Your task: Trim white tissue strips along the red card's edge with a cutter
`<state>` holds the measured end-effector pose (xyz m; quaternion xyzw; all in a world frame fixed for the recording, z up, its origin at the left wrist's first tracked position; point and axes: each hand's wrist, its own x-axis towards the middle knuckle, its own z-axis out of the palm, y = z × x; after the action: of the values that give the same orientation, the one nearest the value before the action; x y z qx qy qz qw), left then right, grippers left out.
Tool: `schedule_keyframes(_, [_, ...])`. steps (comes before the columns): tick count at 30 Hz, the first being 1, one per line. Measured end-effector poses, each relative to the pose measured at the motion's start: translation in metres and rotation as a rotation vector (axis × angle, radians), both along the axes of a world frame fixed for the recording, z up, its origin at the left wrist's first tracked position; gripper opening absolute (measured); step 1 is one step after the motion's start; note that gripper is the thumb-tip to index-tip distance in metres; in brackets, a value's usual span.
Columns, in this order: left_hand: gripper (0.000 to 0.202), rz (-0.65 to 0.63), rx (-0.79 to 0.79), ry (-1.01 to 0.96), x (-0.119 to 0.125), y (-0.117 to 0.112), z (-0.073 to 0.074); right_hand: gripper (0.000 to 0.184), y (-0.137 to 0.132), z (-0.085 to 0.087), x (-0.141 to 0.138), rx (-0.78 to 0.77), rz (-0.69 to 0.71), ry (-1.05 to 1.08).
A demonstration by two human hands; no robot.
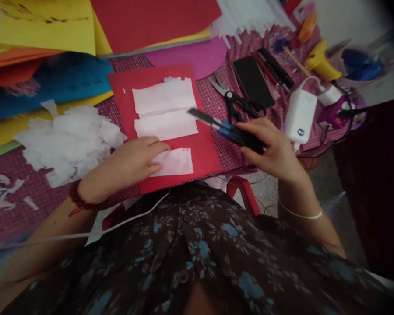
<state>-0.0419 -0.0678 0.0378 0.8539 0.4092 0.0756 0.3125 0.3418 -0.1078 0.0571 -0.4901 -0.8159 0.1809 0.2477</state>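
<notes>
In the head view, the hands are well apart. The left hand [136, 157] rests its spread fingers on the small white paper strip [179, 162], which lies on the red card [206, 152]. The right hand [272, 148] is wrapped around a box cutter [228, 130], blade out. This looks like cutting; the next cut needs still paper and fingers kept clear.

The red card [207, 154] leaves passage between left hand [139, 156] and right hand [274, 146], cutter [230, 130] jutting in; scissors [230, 97] and phone [252, 81] obstruct beyond the right, scraps [74, 140] beside the left.
</notes>
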Motion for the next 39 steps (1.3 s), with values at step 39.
schedule_keyframes(39, [0.013,0.324,0.277,-0.281,0.058,-0.049,-0.002,0.048,-0.062,-0.012,0.0,-0.047,0.112,-0.138])
